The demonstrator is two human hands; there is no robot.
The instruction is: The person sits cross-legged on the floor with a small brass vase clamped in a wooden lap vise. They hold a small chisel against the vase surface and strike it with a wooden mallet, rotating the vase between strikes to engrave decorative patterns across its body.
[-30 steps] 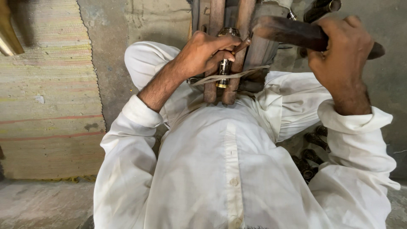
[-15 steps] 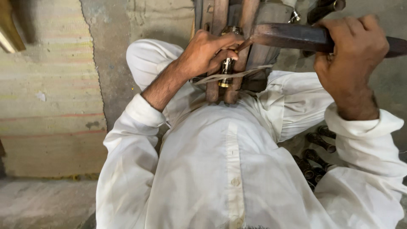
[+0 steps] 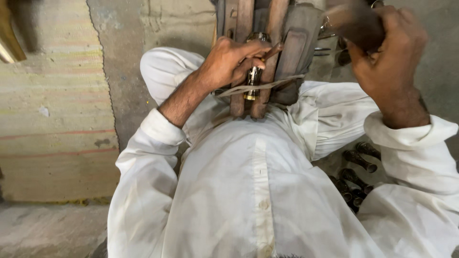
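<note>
My left hand [image 3: 234,62] grips a thin metal tool [image 3: 272,49] and presses it against a shiny brass cylindrical part [image 3: 252,76] clamped between two upright wooden bars [image 3: 241,28]. My right hand [image 3: 387,57] is closed around a dark, blurred wooden handle [image 3: 351,21] held at the top right, above the bars. A pale cord [image 3: 260,87] crosses the bars below the brass part. White shirt sleeves cover both arms, and my white shirt fills the lower frame.
Several dark metal cylindrical parts [image 3: 356,160] lie on the grey floor by my right side. A striped woven mat [image 3: 57,119] covers the floor at left. A brass-coloured object [image 3: 7,38] sits at the top left corner.
My right hand has swung the dark handle leftward and upward, now blurred with motion. My left hand stays on the tool at the brass part.
</note>
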